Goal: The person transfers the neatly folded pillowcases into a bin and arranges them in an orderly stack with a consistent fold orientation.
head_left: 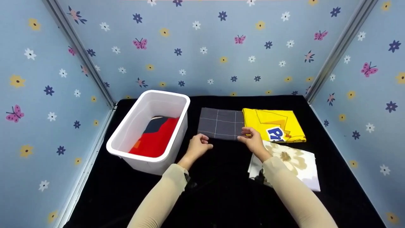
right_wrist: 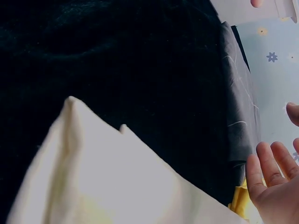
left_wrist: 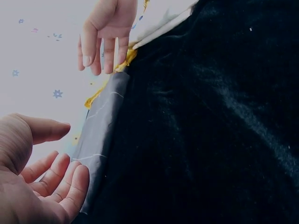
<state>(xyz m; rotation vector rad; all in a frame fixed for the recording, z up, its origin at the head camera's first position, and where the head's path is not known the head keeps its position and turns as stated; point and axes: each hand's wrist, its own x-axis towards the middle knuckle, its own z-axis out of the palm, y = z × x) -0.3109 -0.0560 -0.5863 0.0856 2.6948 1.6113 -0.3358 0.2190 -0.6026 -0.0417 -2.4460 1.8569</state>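
So both hands sit at the grey cloth's (head_left: pixel 221 123) near edge. Left hand (head_left: pixel 197 146) is loosely curled, holding nothing; right hand (head_left: pixel 252 139) has relaxed fingers touching the corner by the yellow cloth (head_left: pixel 273 122).

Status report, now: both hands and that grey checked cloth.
Left hand open, at grey checked cloth near-left corner. Right hand open, fingertips on its near-right corner. Cloth folded flat between white bin and yellow cloth. Nothing blocking.

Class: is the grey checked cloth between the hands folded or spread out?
Folded: the grey checked cloth lies as a compact, thick-edged rectangle.
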